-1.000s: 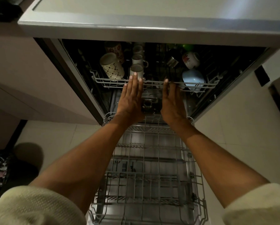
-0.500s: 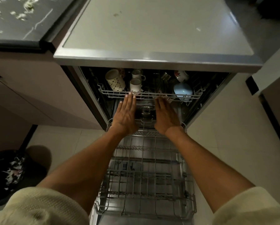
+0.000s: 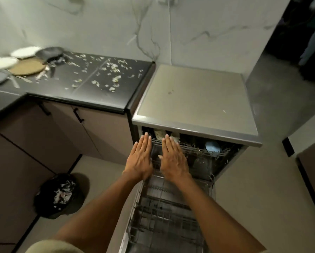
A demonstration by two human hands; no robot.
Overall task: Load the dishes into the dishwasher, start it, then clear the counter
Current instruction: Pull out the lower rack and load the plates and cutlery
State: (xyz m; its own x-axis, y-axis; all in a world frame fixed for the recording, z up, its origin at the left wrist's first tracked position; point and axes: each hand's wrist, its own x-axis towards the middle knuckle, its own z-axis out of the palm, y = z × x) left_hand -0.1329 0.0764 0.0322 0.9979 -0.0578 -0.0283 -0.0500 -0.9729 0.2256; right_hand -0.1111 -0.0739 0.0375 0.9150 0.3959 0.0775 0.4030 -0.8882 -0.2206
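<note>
Below the head camera: a dim kitchen corner, seen looking down along two bare forearms.
Dishwasher [image 3: 195,105]: a boxy machine with a smooth, matte grey metal top, standing just right of the tabletop, its front open.
Upper rack [image 3: 193,149]: thin white wire grid, pushed almost fully under the machine's top edge.
Rack contents: a pale blue rounded bowl [image 3: 212,147] lies on its side to the right; a cream patterned mug [image 3: 159,134] shows at the left, mostly hidden under the top edge.
Lower rack [image 3: 167,216]: grey wire basket with rows of upright tines, pulled out toward the viewer over the floor.
Left hand [image 3: 140,158]: flat, palm down, fingers straight and close together, fingertips at the upper rack's front rail; holds nothing.
Right hand [image 3: 173,157]: flat the same way, fingers straight and slightly spread, fingertips on the same rail; holds nothing.
Tabletop [image 3: 91,84]: dark, polished stone, strewn with small pale food scraps [image 3: 114,77].
Plates [image 3: 16,61]: a blurred cluster at the far left; two white round ones, a tan woven-looking disc, a dark shallow pan and a grey one at the edge.
Wall: white marble-look panels with grey veins.
Cupboards: flat brown doors with slim black handles.
Floor: large pale tiles; a black bin bag [image 3: 59,194] holding scraps sits by the cupboards.
Writing: none legible.
</note>
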